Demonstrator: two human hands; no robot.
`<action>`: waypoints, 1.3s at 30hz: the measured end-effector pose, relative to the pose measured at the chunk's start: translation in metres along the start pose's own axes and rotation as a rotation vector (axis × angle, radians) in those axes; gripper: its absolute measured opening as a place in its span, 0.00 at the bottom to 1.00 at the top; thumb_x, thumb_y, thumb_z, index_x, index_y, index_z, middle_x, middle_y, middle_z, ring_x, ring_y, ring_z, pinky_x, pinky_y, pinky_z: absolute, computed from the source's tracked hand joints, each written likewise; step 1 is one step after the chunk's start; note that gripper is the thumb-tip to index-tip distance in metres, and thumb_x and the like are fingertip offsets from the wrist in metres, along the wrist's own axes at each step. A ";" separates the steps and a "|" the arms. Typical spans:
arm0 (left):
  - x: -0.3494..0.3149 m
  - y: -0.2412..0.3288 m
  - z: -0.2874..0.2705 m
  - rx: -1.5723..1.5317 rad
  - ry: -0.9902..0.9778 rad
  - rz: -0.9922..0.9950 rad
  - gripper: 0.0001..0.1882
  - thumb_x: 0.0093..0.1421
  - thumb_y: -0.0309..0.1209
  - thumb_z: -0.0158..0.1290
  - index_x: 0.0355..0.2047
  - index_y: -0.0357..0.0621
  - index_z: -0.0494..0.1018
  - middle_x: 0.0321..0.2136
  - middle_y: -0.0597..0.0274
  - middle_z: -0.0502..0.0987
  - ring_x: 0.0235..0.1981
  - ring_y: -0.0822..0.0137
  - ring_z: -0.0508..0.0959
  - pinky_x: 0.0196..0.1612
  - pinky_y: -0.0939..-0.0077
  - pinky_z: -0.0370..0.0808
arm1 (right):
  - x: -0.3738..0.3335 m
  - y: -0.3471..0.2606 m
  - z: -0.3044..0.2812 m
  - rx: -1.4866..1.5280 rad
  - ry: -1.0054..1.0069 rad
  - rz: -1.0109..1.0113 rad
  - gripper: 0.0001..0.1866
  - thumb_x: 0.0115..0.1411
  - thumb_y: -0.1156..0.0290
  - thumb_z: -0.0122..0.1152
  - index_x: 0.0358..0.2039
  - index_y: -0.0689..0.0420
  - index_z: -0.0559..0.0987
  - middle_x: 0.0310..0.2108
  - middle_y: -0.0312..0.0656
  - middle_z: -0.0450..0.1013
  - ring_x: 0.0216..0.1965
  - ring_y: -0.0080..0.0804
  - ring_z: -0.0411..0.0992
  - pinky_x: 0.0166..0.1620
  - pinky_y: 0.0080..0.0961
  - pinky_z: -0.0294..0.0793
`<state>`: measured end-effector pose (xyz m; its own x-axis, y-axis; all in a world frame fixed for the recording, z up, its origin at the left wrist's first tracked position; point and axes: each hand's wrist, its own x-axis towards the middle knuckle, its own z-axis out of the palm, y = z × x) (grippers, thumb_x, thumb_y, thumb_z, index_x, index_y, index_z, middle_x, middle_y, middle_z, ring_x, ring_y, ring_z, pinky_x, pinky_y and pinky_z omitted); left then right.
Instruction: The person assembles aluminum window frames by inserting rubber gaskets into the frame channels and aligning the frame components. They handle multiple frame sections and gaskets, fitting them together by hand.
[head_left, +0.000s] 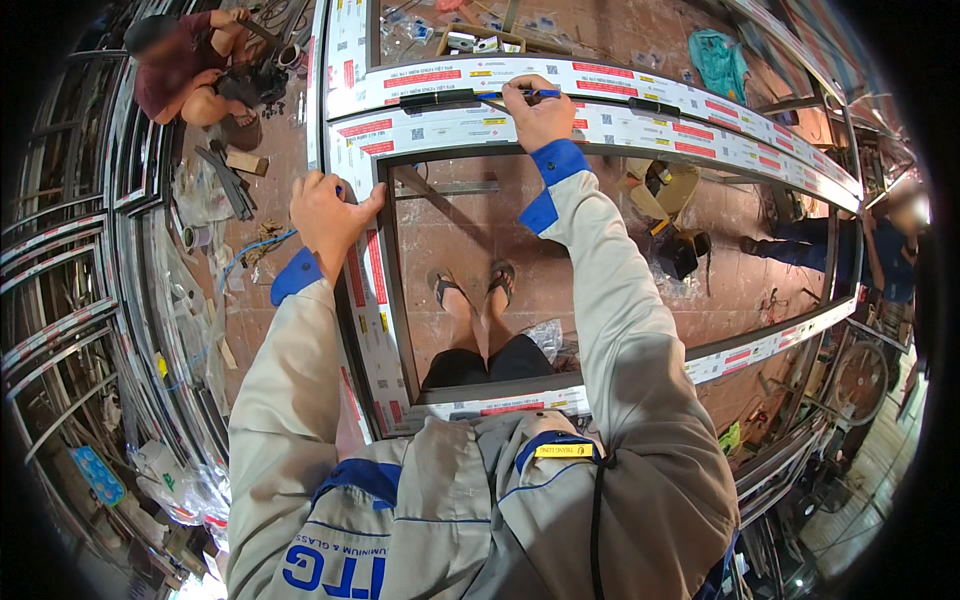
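Note:
A large metal frame [375, 300], wrapped in white film with red labels, lies in front of me. At its far rail, my right hand [541, 115] is closed round a slim blue pen-like tool [545, 94], which points left. Its left end is close to a black strip [437, 98] lying along the groove between two rails. Another short black piece [655, 106] sits on the same groove to the right. My left hand [330, 215] rests at the frame's left side with curled fingers and thumb toward the inner edge; a bit of something blue shows in its grip, mostly hidden.
A person [185, 70] crouches at the far left; another person [890, 240] is at the right edge. More metal frames [60, 330] stand along the left. A yellowish container [665, 190], a black box [686, 255] and a teal plastic bag [718, 64] lie on the tiled floor.

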<state>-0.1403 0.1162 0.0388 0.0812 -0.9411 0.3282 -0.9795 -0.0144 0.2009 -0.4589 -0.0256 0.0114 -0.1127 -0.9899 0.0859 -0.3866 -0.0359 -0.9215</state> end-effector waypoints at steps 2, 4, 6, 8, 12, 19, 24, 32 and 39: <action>0.000 0.000 0.000 -0.006 0.004 0.002 0.32 0.45 0.59 0.75 0.17 0.42 0.74 0.26 0.56 0.73 0.35 0.47 0.75 0.34 0.50 0.73 | -0.001 -0.004 0.000 0.020 0.023 -0.016 0.10 0.64 0.61 0.73 0.38 0.54 0.89 0.30 0.37 0.85 0.32 0.23 0.80 0.40 0.25 0.79; 0.000 0.000 -0.001 -0.013 0.006 -0.002 0.32 0.46 0.58 0.75 0.17 0.42 0.74 0.26 0.56 0.73 0.35 0.47 0.74 0.35 0.51 0.72 | -0.001 -0.005 0.001 0.043 0.026 -0.029 0.10 0.64 0.61 0.73 0.38 0.54 0.89 0.30 0.37 0.85 0.31 0.23 0.80 0.39 0.25 0.79; 0.000 0.002 -0.001 -0.022 0.004 -0.012 0.32 0.48 0.56 0.75 0.18 0.41 0.73 0.26 0.55 0.72 0.35 0.46 0.73 0.37 0.52 0.71 | 0.002 -0.004 0.003 0.069 0.009 -0.039 0.11 0.63 0.61 0.74 0.38 0.54 0.89 0.30 0.37 0.85 0.31 0.23 0.80 0.40 0.25 0.79; 0.005 0.002 0.000 -0.030 0.016 -0.008 0.32 0.48 0.57 0.75 0.18 0.42 0.73 0.26 0.55 0.72 0.35 0.47 0.74 0.37 0.52 0.72 | 0.007 0.000 0.003 0.063 0.015 -0.061 0.11 0.64 0.61 0.74 0.39 0.55 0.90 0.30 0.35 0.84 0.32 0.21 0.78 0.39 0.24 0.79; 0.006 -0.001 0.004 -0.031 0.035 0.014 0.31 0.48 0.57 0.74 0.18 0.42 0.74 0.27 0.56 0.72 0.35 0.47 0.74 0.37 0.53 0.72 | 0.010 0.002 0.003 0.058 0.026 -0.055 0.11 0.64 0.61 0.74 0.38 0.55 0.90 0.30 0.35 0.85 0.32 0.22 0.80 0.40 0.25 0.80; 0.005 -0.001 0.004 0.002 -0.008 -0.013 0.32 0.48 0.60 0.74 0.18 0.42 0.76 0.27 0.56 0.74 0.36 0.48 0.75 0.37 0.52 0.74 | 0.010 0.004 0.002 0.013 0.006 -0.063 0.13 0.63 0.58 0.75 0.38 0.54 0.90 0.30 0.37 0.85 0.32 0.22 0.80 0.39 0.24 0.79; 0.004 -0.001 0.007 -0.002 -0.008 -0.022 0.33 0.49 0.60 0.74 0.19 0.41 0.76 0.27 0.54 0.74 0.37 0.47 0.75 0.37 0.52 0.74 | 0.008 0.001 0.004 0.085 0.023 -0.087 0.13 0.63 0.60 0.75 0.40 0.57 0.90 0.30 0.34 0.84 0.31 0.20 0.77 0.38 0.24 0.77; 0.005 -0.003 0.007 -0.003 -0.021 -0.021 0.33 0.48 0.61 0.73 0.18 0.41 0.76 0.27 0.55 0.74 0.37 0.47 0.75 0.37 0.52 0.74 | 0.011 0.009 0.003 0.003 0.032 -0.097 0.13 0.63 0.60 0.76 0.39 0.57 0.90 0.31 0.35 0.85 0.33 0.20 0.80 0.40 0.23 0.79; 0.005 0.000 0.005 0.013 -0.038 -0.036 0.33 0.48 0.61 0.74 0.18 0.42 0.76 0.27 0.56 0.74 0.37 0.47 0.75 0.37 0.52 0.74 | 0.011 0.011 0.003 0.008 0.030 -0.126 0.13 0.63 0.60 0.76 0.39 0.57 0.90 0.32 0.34 0.85 0.33 0.19 0.79 0.41 0.22 0.79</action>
<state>-0.1403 0.1100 0.0361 0.1093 -0.9520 0.2858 -0.9784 -0.0523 0.2000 -0.4621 -0.0369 0.0011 -0.0912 -0.9728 0.2128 -0.3923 -0.1613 -0.9056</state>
